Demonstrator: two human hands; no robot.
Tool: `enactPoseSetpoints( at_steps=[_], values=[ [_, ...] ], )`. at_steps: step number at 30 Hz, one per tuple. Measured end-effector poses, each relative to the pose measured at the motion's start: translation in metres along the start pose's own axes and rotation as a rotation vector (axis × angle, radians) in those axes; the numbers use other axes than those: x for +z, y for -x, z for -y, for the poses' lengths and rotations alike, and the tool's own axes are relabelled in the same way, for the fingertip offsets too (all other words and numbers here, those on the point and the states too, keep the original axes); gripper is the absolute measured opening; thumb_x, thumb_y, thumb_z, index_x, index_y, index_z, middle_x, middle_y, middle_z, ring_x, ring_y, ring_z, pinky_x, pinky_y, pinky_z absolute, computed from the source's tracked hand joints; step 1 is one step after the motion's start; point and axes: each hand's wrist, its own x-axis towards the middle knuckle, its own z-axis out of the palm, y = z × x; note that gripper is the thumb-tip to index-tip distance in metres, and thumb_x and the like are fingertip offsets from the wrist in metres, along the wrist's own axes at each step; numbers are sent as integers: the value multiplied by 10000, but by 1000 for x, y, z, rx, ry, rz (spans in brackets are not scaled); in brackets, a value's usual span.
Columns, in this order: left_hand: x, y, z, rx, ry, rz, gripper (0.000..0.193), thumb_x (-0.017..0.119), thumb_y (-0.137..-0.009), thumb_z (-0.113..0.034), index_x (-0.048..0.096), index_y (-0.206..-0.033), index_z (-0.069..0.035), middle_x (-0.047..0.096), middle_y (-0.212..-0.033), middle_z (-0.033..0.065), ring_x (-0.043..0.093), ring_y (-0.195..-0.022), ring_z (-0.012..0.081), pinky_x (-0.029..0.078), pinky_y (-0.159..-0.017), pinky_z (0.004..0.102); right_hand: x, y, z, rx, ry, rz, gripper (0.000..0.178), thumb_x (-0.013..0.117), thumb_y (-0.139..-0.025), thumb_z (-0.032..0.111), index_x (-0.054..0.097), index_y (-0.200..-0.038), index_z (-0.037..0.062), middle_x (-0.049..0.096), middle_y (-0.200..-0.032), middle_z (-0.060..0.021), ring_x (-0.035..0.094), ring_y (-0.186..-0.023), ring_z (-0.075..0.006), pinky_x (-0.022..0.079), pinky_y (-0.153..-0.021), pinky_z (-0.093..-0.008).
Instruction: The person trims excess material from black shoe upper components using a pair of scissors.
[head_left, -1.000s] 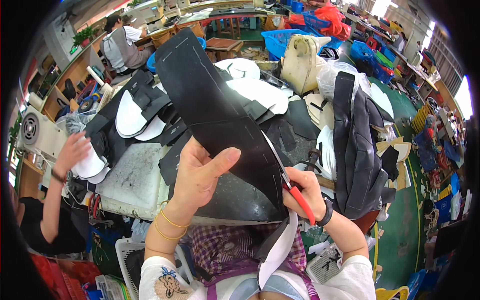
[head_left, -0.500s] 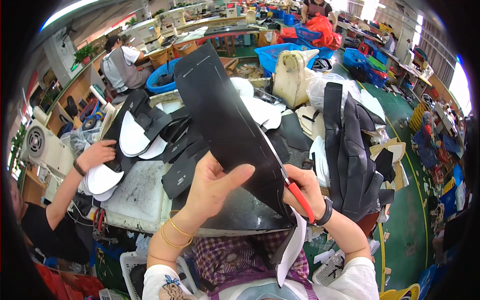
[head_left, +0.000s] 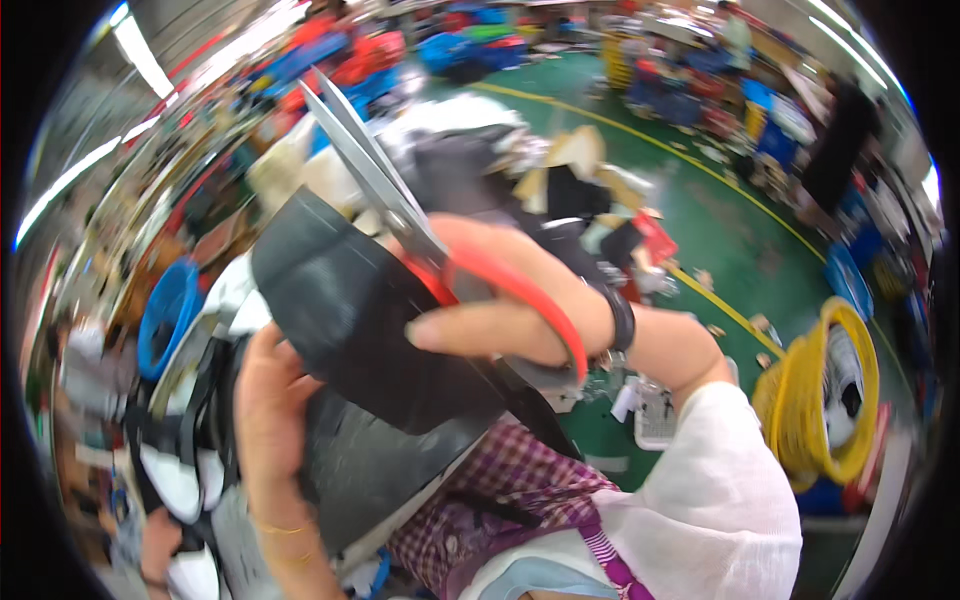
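Head view: I look down through the one camera I have; the surroundings are smeared by blur.
Right grip (head_left: 545, 270): clenched on the scissors (head_left: 425, 243), fingers wrapped about the red handle, thumb stretched out over the black piece.
Blades: slightly parted, aimed up and to my left, beyond the upper edge of the black piece.
Black piece (head_left: 350, 320): a broad, bent flat sheet, between the two hands and above the counter (head_left: 365, 475); its right part runs under the right thumb.
Left grip (head_left: 270, 400): at the left edge of the black piece, fingers blurred; I cannot tell whether it pinches the sheet or only rests against it.
Checked apron (head_left: 500, 470): purple, just below the counter's near edge.
Co-worker's hand (head_left: 160, 540): low on my left, near white pieces (head_left: 192, 578).
Blue basin (head_left: 182, 305): farther off on the left.
Yellow basket (head_left: 795, 420): on my right, well apart from the hands.
Floor (head_left: 700, 220): green, crossed by a yellow line, with scraps near it.
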Motion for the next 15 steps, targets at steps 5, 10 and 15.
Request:
enactPoseSetpoints(
  at_steps=[5, 10, 15],
  values=[
    [-226, -1, 80, -15, -1451, -172, 473, 575, -846, -257, 484, -1177, 67, 511, -1178, 247, 503, -1069, 354, 374, -935, 375, -89, -65, -3, -137, 332, -285, 346, 681, -660, 299, 612, -814, -3, 626, -711, -141, 597, -654, -207, 451, -611, -334],
    [-165, 19, 69, -286, -1431, -74, 573, 477, -863, -479, 495, -1231, -40, 469, -1247, 247, 404, -1176, 400, 310, -994, 405, -160, -199, -175, 290, 513, -142, 337, 696, -689, 337, 671, -847, 40, 663, -830, -117, 627, -717, -206, 487, -655, -335],
    [-229, 40, 85, 85, -1571, -29, 457, 627, -799, -276, 545, -1112, 47, 497, -1164, 267, 491, -1047, 406, 379, -909, 433, -151, -228, -214, 568, 809, -185, 316, 622, -744, 348, 672, -853, 56, 658, -819, -108, 626, -691, -210, 495, -643, -349]
  ],
)
